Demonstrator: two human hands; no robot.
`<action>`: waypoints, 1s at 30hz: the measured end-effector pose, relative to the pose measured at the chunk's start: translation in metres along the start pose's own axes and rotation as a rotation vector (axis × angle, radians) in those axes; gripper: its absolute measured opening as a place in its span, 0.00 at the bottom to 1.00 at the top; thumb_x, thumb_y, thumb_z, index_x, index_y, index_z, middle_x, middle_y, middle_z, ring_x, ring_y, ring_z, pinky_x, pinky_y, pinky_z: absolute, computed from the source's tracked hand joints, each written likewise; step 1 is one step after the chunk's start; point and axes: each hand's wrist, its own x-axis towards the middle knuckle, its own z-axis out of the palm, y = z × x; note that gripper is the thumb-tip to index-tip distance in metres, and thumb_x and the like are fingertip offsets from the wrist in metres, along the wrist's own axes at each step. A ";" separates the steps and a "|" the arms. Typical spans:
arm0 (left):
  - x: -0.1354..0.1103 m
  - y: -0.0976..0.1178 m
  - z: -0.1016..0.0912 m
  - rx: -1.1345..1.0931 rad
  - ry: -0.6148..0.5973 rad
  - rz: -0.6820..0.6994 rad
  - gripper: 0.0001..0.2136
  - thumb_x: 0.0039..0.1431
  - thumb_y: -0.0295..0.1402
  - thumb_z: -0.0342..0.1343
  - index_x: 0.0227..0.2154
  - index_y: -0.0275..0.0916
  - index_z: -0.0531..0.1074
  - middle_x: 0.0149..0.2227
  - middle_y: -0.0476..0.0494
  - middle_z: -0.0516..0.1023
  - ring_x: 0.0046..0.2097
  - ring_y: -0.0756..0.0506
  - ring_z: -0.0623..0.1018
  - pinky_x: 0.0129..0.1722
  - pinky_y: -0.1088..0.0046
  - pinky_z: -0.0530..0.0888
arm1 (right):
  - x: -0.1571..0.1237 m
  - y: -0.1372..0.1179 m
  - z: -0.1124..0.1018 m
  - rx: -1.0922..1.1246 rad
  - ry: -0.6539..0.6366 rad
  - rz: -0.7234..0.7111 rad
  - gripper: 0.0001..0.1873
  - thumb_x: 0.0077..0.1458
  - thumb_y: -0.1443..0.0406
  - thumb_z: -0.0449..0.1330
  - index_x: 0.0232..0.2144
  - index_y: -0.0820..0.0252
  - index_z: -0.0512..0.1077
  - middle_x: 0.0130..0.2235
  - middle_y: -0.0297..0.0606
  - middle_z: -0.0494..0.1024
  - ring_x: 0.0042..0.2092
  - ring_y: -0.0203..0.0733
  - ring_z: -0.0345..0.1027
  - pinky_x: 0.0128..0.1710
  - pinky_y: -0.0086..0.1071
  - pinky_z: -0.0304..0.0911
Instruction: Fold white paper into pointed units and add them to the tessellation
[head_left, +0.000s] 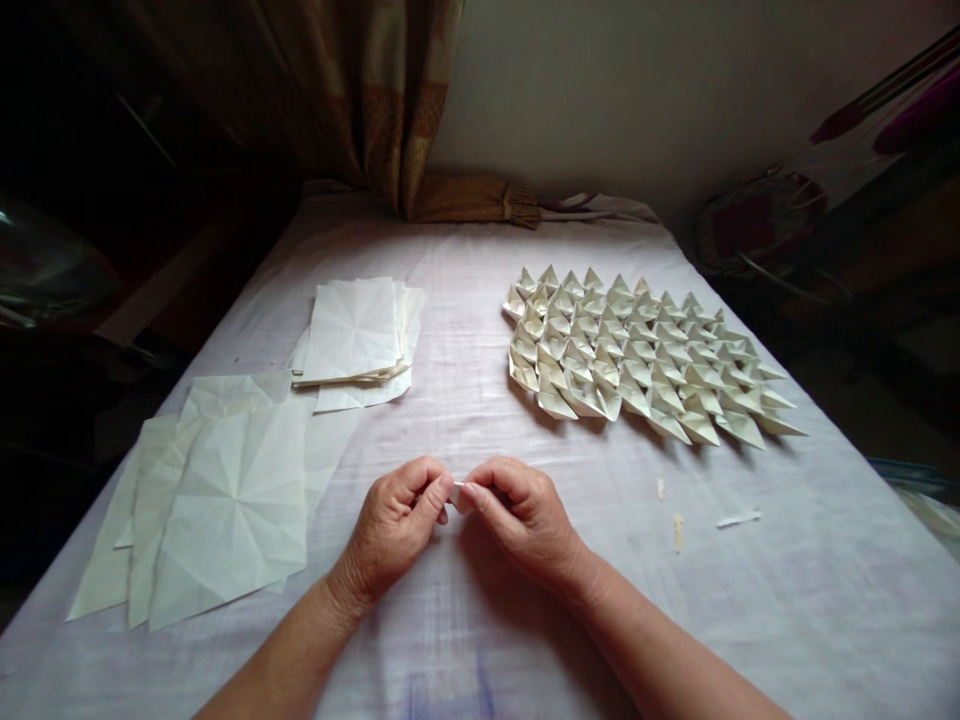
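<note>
My left hand [405, 515] and my right hand [521, 510] meet over the middle of the table, thumbs and fingers closed. Between their fingertips they pinch a small piece of white paper [457, 490], mostly hidden by the fingers. Beyond my right hand sit rows of folded paper boats [630, 350], set close together with their points up. Left of my left hand lie several loose creased paper sheets [232, 510], overlapping, with fold lines that meet at the centre. Behind them is a stack of smaller creased paper squares [356, 330].
A pale cloth [465, 640] covers the table. Small paper scraps [739, 519] lie to the right of my right hand. A gold-brown curtain [405, 110] hangs at the far edge, its tied end resting on the cloth. A patterned bag [765, 220] stands in shadow beyond the right edge.
</note>
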 end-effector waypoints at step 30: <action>0.006 0.004 -0.007 -0.246 -0.058 -0.282 0.20 0.56 0.50 0.55 0.24 0.36 0.72 0.18 0.50 0.72 0.16 0.55 0.65 0.17 0.81 0.60 | -0.006 -0.003 -0.005 0.071 0.014 0.132 0.16 0.60 0.62 0.56 0.23 0.59 0.75 0.23 0.35 0.78 0.25 0.34 0.69 0.26 0.26 0.62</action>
